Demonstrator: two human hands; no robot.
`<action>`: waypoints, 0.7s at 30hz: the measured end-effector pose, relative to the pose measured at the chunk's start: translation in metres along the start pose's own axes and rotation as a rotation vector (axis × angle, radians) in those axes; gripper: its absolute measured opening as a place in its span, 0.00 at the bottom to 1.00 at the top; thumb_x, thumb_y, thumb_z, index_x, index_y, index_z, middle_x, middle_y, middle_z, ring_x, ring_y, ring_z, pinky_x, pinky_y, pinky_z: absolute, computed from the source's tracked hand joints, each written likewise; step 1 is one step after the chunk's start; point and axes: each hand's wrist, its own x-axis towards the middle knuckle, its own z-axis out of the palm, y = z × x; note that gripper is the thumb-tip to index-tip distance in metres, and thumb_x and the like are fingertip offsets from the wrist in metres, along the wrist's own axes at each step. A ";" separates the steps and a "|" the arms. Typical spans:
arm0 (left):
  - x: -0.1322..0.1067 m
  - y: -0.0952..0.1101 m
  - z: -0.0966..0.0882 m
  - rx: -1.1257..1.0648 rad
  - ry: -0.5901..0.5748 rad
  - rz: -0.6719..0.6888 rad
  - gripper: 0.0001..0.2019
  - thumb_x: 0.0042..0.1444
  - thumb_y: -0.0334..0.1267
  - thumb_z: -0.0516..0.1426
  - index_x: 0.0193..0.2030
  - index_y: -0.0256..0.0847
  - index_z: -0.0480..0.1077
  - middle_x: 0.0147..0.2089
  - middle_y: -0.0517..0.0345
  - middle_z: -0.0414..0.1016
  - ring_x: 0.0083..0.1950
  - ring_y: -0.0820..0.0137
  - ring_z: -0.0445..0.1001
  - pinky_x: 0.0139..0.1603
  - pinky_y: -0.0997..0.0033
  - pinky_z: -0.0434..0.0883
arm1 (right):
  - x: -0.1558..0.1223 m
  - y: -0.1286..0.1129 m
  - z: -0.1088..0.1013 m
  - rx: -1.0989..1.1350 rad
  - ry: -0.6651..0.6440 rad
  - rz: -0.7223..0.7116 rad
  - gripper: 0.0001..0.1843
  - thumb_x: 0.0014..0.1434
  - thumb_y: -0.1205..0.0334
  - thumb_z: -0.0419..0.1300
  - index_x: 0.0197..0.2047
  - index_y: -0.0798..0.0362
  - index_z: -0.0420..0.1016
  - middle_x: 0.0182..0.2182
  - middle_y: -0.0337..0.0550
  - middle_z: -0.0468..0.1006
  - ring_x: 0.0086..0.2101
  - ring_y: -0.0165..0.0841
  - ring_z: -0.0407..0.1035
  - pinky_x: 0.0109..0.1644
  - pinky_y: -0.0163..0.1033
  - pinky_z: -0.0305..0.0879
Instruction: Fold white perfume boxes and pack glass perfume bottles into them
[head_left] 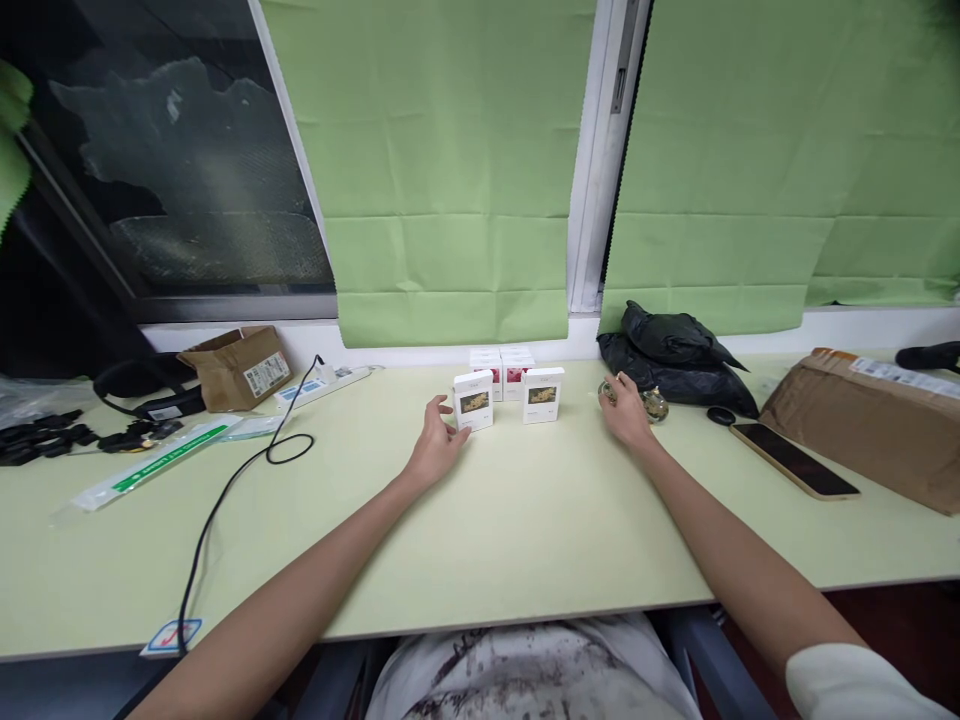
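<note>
My left hand (439, 445) is beside a small upright white box (474, 401) with a dark and gold picture on its front. Its fingers are apart at the box's left edge, and the thumb is by the lower front corner. A matching white box (541, 396) stands a little to the right. Behind the pair are white-and-red boxes (516, 378), partly hidden. My right hand (626, 412) has its fingers closed on a small round, clear and gold object (604, 391), mostly covered by the fingers. A similar round object (655, 405) lies just right of that hand.
Black plastic bags (675, 355), a phone (795, 460) and a large brown package (862, 425) lie to the right. On the left are an open cardboard box (236, 370), a power strip (326, 385), a black cable (225, 490) and a green-and-white packet (157, 465).
</note>
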 end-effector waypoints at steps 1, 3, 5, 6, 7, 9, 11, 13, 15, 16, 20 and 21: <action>0.000 0.000 0.000 0.000 -0.001 0.002 0.36 0.63 0.45 0.60 0.71 0.49 0.46 0.64 0.47 0.64 0.43 0.69 0.75 0.44 0.65 0.73 | 0.000 0.001 0.000 -0.002 -0.003 0.006 0.29 0.64 0.57 0.55 0.67 0.54 0.71 0.72 0.59 0.57 0.64 0.49 0.64 0.69 0.56 0.62; 0.000 0.000 0.000 0.003 -0.004 0.000 0.36 0.63 0.45 0.60 0.71 0.49 0.45 0.64 0.47 0.64 0.44 0.69 0.75 0.44 0.65 0.73 | 0.001 0.004 -0.002 0.005 0.004 0.005 0.30 0.63 0.58 0.56 0.67 0.53 0.70 0.70 0.58 0.59 0.64 0.49 0.64 0.68 0.56 0.62; 0.000 0.000 0.000 0.012 -0.005 -0.004 0.36 0.63 0.45 0.60 0.71 0.48 0.45 0.64 0.47 0.64 0.44 0.69 0.75 0.44 0.65 0.73 | 0.002 0.006 -0.004 0.018 0.013 -0.008 0.29 0.63 0.59 0.56 0.66 0.53 0.71 0.68 0.58 0.63 0.63 0.48 0.65 0.67 0.55 0.64; 0.000 0.000 0.000 0.014 -0.006 -0.004 0.36 0.63 0.45 0.60 0.71 0.48 0.45 0.64 0.46 0.64 0.44 0.69 0.74 0.44 0.65 0.73 | 0.002 0.007 -0.005 0.026 0.015 -0.016 0.28 0.62 0.59 0.56 0.65 0.53 0.72 0.66 0.57 0.65 0.62 0.48 0.66 0.66 0.54 0.64; 0.000 0.000 0.000 0.014 -0.008 -0.002 0.36 0.64 0.45 0.60 0.71 0.48 0.45 0.64 0.46 0.64 0.44 0.69 0.74 0.44 0.65 0.73 | 0.003 0.007 -0.006 0.033 0.016 -0.024 0.27 0.62 0.59 0.56 0.64 0.52 0.73 0.65 0.56 0.66 0.61 0.47 0.67 0.66 0.54 0.65; 0.000 0.000 0.000 0.008 -0.010 0.004 0.35 0.64 0.45 0.59 0.71 0.48 0.45 0.63 0.47 0.65 0.44 0.69 0.75 0.44 0.65 0.73 | 0.004 0.007 -0.008 0.048 0.019 -0.040 0.25 0.62 0.58 0.56 0.62 0.52 0.75 0.63 0.55 0.69 0.60 0.47 0.68 0.65 0.54 0.65; 0.000 -0.001 0.000 0.003 -0.019 0.018 0.34 0.63 0.44 0.60 0.71 0.48 0.47 0.63 0.47 0.65 0.43 0.69 0.75 0.44 0.65 0.73 | 0.004 0.005 -0.009 0.069 0.019 -0.063 0.23 0.63 0.58 0.56 0.59 0.52 0.77 0.61 0.54 0.72 0.59 0.46 0.69 0.66 0.54 0.65; -0.001 -0.001 0.000 0.009 -0.022 0.032 0.33 0.63 0.44 0.59 0.70 0.48 0.49 0.62 0.48 0.65 0.43 0.69 0.74 0.43 0.65 0.72 | 0.004 0.002 -0.010 0.091 0.013 -0.089 0.22 0.63 0.59 0.55 0.57 0.52 0.79 0.59 0.53 0.74 0.58 0.45 0.70 0.66 0.54 0.64; -0.001 -0.001 0.000 0.028 -0.013 0.030 0.31 0.64 0.45 0.59 0.69 0.48 0.50 0.61 0.48 0.65 0.43 0.69 0.74 0.43 0.65 0.72 | 0.004 -0.001 -0.010 0.110 0.002 -0.112 0.21 0.63 0.60 0.54 0.55 0.51 0.80 0.57 0.52 0.77 0.56 0.44 0.72 0.65 0.53 0.65; -0.001 -0.001 0.000 0.045 -0.004 0.020 0.30 0.64 0.45 0.59 0.68 0.47 0.51 0.61 0.48 0.66 0.43 0.68 0.74 0.43 0.64 0.72 | 0.004 -0.002 -0.011 0.117 -0.003 -0.122 0.20 0.63 0.60 0.54 0.54 0.51 0.80 0.56 0.51 0.78 0.55 0.44 0.72 0.65 0.53 0.65; 0.000 -0.002 -0.001 0.121 0.024 -0.023 0.28 0.63 0.44 0.60 0.64 0.44 0.53 0.56 0.49 0.68 0.43 0.66 0.73 0.43 0.63 0.71 | 0.002 -0.008 -0.012 0.134 -0.030 -0.142 0.18 0.63 0.60 0.54 0.51 0.50 0.80 0.53 0.49 0.81 0.48 0.42 0.75 0.58 0.50 0.69; 0.000 -0.002 -0.002 0.134 0.034 -0.023 0.26 0.62 0.44 0.60 0.63 0.43 0.55 0.54 0.49 0.68 0.43 0.65 0.73 0.43 0.63 0.71 | 0.001 -0.009 -0.012 0.133 -0.039 -0.138 0.17 0.62 0.59 0.54 0.50 0.50 0.79 0.50 0.48 0.82 0.43 0.41 0.76 0.55 0.49 0.70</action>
